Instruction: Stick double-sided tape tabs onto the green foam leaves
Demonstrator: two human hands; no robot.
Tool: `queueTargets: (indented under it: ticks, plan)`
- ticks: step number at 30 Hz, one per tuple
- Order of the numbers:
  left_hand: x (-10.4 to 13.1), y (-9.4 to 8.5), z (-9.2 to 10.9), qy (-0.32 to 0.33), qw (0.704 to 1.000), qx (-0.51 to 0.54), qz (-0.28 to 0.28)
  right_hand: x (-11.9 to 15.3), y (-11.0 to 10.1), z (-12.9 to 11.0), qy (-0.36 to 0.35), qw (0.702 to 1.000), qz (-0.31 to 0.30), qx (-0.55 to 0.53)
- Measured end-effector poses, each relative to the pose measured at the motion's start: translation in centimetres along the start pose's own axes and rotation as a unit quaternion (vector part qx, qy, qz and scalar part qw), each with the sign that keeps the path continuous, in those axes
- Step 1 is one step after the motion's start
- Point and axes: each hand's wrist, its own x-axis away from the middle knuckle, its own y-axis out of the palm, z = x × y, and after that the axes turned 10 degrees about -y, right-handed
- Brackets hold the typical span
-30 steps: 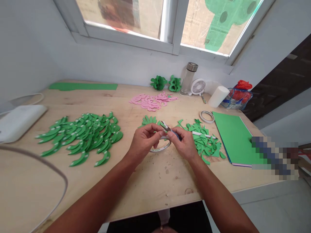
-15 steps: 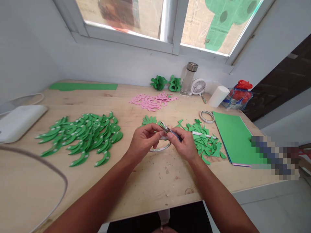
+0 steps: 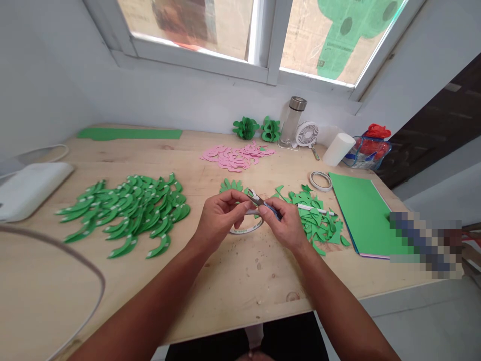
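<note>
My right hand (image 3: 283, 220) is closed round a pair of scissors (image 3: 259, 199) with dark blades and a bluish handle. Small white bits cling to the blades, which point up and to the left. My left hand (image 3: 221, 215) pinches at a roll of double-sided tape (image 3: 244, 230), a white ring with printed lettering that hangs or lies just below the fingers. My fingers hide part of the ring. The two hands almost meet at the blades. Behind them lie green paper petal shapes (image 3: 231, 185), partly covered by my left hand.
Left, a heap of curved green paper pieces (image 3: 131, 205) bears white tape patches. Pink paper pieces (image 3: 233, 156) lie farther back. Green scraps (image 3: 319, 220) with a white pen (image 3: 313, 208), another tape roll (image 3: 320, 181) and green sheets (image 3: 361, 215) occupy the right.
The tape ring has turned a little and shifted slightly left, along with my left hand. The scissors stay almost where they were.
</note>
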Motion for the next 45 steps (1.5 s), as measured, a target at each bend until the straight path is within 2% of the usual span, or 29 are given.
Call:
queueTargets:
  ticks: [14, 45]
  plan:
    - [-0.32, -0.58, -0.54, 0.011, 1.0, 0.024, 0.002, -0.01, -0.17, -0.29, -0.019, 1.0, -0.008, -0.001]
    - [-0.11, -0.15, -0.03, 0.005, 0.999, 0.023, 0.027, -0.07, -0.16, -0.22, -0.015, 1.0, 0.0, 0.016]
